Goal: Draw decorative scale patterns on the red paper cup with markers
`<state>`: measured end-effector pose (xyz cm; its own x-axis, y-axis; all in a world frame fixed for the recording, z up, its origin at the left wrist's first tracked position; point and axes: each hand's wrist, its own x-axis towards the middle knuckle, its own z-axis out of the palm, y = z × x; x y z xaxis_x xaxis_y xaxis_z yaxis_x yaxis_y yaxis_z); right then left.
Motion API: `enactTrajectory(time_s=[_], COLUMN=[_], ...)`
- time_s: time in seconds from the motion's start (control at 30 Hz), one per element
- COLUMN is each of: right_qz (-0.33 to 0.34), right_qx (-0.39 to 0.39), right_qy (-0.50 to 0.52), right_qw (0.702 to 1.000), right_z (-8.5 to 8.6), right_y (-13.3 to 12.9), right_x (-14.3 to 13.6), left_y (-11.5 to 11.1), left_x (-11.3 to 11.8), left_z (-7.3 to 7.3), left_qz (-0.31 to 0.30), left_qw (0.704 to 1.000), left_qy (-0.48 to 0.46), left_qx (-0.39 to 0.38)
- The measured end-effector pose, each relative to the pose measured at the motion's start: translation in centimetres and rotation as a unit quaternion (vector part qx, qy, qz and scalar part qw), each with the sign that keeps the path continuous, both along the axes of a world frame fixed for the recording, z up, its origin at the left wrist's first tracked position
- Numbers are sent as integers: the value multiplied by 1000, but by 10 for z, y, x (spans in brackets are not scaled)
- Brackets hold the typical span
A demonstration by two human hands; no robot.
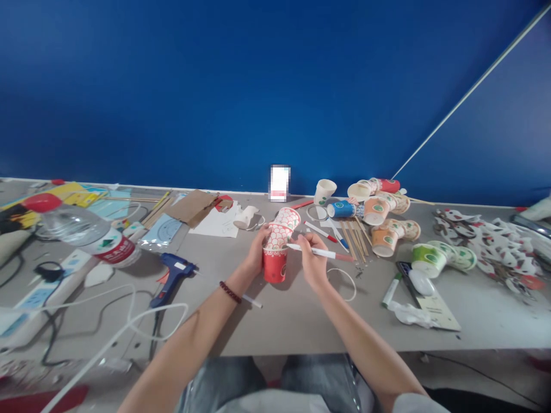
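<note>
My left hand (pixel 257 251) is wrapped round the left side of a joined set of paper cups. The lowest is a red paper cup (pixel 274 267), standing upright on the table. Above it are white cups with a red scallop pattern (pixel 279 234), the topmost tilted to the right with its mouth up. In my right hand (pixel 313 261) is a white marker pen (pixel 326 253) with a reddish end. Its other end points left, close to the cups' right side; I cannot tell whether it touches them.
Right of my hands lie wooden sticks (pixel 356 238), pens (pixel 321 232) and several joined paper cups (pixel 384 241). A blue glue gun (pixel 170 281), a water bottle (pixel 92 235) and a power strip (pixel 47 295) are on the left. A phone (pixel 280 182) stands against the blue wall.
</note>
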<state>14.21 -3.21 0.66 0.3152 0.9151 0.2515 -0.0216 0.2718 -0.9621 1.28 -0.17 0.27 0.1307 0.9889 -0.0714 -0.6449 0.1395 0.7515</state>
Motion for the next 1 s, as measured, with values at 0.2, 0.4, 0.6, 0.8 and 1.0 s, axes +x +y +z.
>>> enactTrajectory(time_s=[0.2, 0.4, 0.6, 0.8, 1.0], right_qz=[-3, -6, 1, 8, 8], right_qx=[-3, -1, -3, -7, -8], right_qy=[14, 15, 49, 33, 4], right_qw=[1000, 1000, 999, 999, 1000], right_z=[4, 7, 1, 0, -2], right_y=[-1, -2, 1, 2, 2], right_x=[-1, -1, -1, 0, 1], left_y=[2, 0, -2, -2, -2], left_x=[1, 0, -1, -1, -1], left_z=[-1, -1, -3, -3, -5], left_qz=[0, -27, -48, -50, -54], left_qw=[999, 998, 997, 997, 997], left_qy=[-12, -12, 9, 15, 10], left_qx=[-45, -58, -57, -55, -48])
